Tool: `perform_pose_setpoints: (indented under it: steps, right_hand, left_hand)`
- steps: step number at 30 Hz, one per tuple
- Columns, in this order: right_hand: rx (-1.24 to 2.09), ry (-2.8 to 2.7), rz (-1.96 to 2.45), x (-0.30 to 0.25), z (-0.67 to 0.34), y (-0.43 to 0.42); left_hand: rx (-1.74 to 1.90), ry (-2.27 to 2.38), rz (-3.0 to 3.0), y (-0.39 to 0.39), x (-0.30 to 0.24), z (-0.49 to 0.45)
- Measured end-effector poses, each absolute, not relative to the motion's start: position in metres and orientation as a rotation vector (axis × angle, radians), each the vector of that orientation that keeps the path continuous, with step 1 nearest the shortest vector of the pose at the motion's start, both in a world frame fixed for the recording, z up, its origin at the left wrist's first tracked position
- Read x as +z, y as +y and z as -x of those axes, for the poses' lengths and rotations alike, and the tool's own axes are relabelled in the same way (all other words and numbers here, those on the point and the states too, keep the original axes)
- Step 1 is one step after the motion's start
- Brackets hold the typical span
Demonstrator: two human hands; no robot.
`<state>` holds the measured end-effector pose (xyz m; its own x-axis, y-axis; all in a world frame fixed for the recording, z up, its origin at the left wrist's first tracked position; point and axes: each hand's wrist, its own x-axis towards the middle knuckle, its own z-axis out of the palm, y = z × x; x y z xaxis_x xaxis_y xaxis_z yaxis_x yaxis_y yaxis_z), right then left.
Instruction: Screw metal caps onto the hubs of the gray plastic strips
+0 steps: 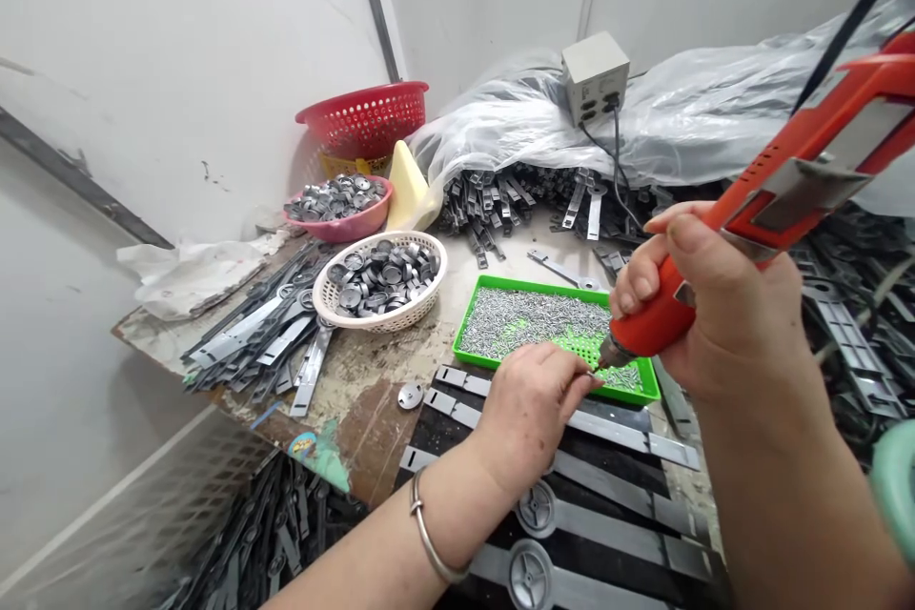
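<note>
An orange-red electric screwdriver [721,238] is gripped in my right hand [736,315], its bit slanting down to the left. The bit's tip meets the pinched fingertips of my left hand [533,400]; whatever small thing they hold is too small to tell. Both hands are over the front edge of a green tray [486,282] holding many small metal screws [529,315]. Below lie several long grey plastic strips [621,434] in rows on a black board [597,534]. Nearer strips carry round spoked discs [530,574]. My left forearm covers part of them.
A loose round cap [410,396] lies left of the board. Round caps fill a white basket [321,305] and a pink bowl [343,227]. Strips are piled at left [264,334] and under plastic sheeting [493,129]. A power box [595,76] with cables stands behind.
</note>
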<state>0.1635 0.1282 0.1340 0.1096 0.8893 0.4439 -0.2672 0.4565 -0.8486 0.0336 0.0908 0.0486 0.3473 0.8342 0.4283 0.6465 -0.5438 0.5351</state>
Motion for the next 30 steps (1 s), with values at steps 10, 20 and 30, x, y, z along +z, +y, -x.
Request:
perform_pose_setpoints:
  steps: [10, 20, 30]
  right_hand:
    - [0.798, -1.095, 0.717, 0.134, -0.173, 0.137]
    - [0.738, -1.043, 0.755, 0.137, -0.175, 0.138]
    - [0.762, -1.018, 0.697, 0.140, -0.175, 0.135]
  left_hand:
    - [0.939, 1.332, -2.418, 0.118, 0.046, -0.033]
    - [1.005, 1.311, -2.367, 0.125, 0.052, -0.037]
    - [0.959, 1.303, -2.261, 0.121, 0.058, -0.044]
